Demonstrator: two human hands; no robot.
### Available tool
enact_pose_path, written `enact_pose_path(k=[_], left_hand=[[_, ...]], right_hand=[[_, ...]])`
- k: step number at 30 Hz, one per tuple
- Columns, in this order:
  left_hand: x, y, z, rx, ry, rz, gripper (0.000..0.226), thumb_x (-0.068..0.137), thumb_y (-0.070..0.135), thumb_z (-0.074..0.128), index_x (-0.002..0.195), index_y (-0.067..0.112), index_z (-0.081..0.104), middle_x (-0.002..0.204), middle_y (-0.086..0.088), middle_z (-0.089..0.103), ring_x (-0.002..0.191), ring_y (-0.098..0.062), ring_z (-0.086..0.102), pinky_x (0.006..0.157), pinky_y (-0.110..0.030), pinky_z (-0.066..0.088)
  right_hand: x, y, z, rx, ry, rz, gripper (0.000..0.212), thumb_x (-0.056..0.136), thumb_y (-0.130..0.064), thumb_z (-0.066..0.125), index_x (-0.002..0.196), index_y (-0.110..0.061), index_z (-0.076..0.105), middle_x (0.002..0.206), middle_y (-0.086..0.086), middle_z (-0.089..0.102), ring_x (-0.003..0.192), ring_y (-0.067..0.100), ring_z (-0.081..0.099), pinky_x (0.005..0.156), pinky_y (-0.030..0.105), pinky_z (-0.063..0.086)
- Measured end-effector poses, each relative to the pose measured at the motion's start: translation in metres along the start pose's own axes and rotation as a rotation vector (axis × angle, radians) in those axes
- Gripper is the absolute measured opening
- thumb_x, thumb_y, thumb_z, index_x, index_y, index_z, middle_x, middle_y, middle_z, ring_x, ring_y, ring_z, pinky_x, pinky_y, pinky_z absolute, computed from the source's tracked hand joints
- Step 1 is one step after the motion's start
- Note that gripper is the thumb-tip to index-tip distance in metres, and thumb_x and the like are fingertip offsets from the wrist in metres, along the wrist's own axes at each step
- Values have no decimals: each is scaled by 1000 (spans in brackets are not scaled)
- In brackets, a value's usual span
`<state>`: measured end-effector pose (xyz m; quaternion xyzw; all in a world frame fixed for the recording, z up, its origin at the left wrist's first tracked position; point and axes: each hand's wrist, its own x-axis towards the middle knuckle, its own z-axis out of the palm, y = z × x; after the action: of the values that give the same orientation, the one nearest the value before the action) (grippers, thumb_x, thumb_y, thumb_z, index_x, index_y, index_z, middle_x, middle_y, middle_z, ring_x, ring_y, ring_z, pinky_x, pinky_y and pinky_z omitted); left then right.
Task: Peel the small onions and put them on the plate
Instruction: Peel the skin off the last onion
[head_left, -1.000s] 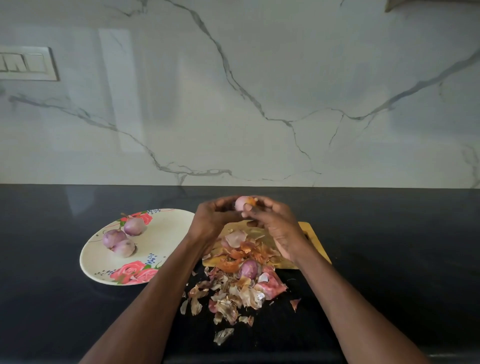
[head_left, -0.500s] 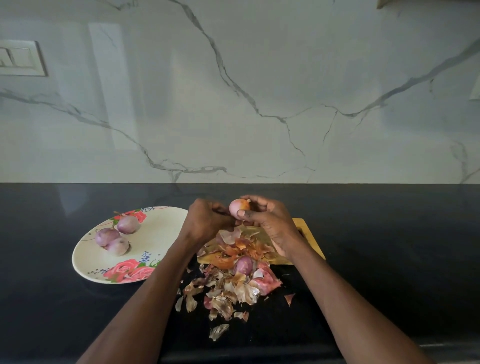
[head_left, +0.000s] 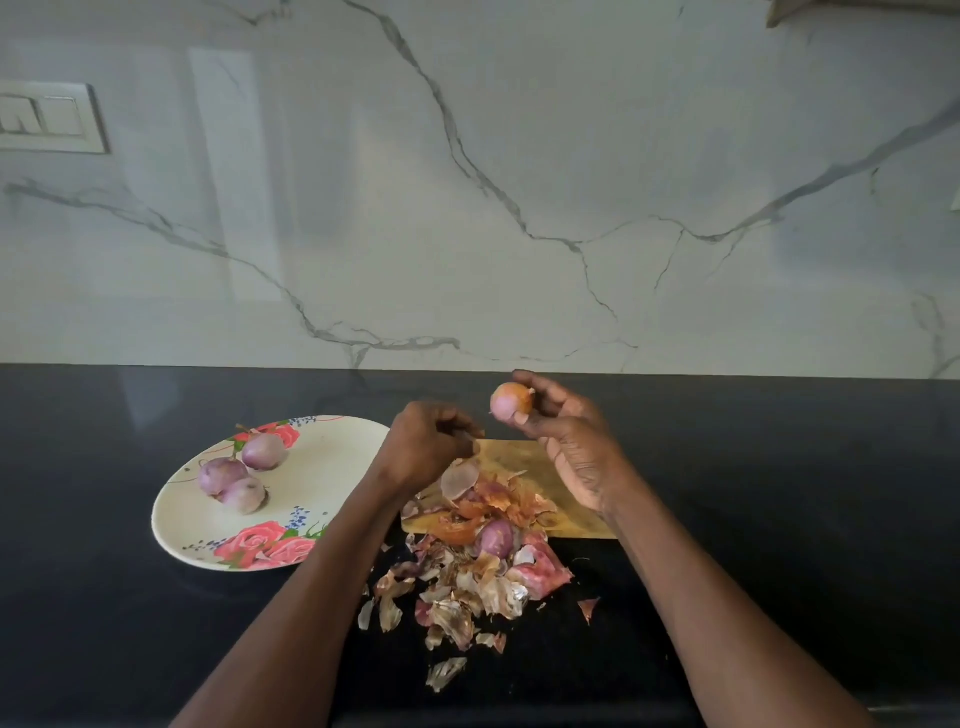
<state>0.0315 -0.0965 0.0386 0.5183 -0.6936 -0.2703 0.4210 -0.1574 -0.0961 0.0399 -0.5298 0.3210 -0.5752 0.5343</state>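
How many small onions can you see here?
5: three on the plate, one held in the right hand, one among the peels. More may hide underneath.

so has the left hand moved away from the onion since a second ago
Yes. The left hand has come off the onion and dropped down and left, toward the plate rim, over the cutting board. The right hand holds the onion alone.

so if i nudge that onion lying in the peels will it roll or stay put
The onion looks round and smooth, so on bare counter it would probably roll. Here it sits nested among loose peels at the board edge, which likely hold it. The peels look thin and papery, so a firm push would probably scatter them.
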Motion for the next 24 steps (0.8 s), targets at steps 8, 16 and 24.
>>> enact_pose_path(k=[8,16,24], left_hand=[[1,2,-7,-645,-46,-137,26,90,25,72,108,7,75,106,-18,75,93,-27,71,76,-36,58],[2,0,1,-943,-160,-152,45,78,4,75,121,-3,67,105,-27,73,91,-30,75,84,-34,62],[2,0,7,-727,-118,-24,48,71,-1,80,117,3,71,106,-16,76,93,-28,73,81,-32,61]], right_hand=[[-3,-1,1,-77,17,-48,37,76,9,75,107,-11,72,108,8,76,105,20,68,90,29,54],[-6,3,7,-300,91,-159,27,85,-8,77,112,-7,75,94,4,79,98,18,74,91,30,56],[-10,10,15,-741,230,-526,21,84,-4,77,104,-5,78,96,-6,69,88,2,66,76,15,55]])
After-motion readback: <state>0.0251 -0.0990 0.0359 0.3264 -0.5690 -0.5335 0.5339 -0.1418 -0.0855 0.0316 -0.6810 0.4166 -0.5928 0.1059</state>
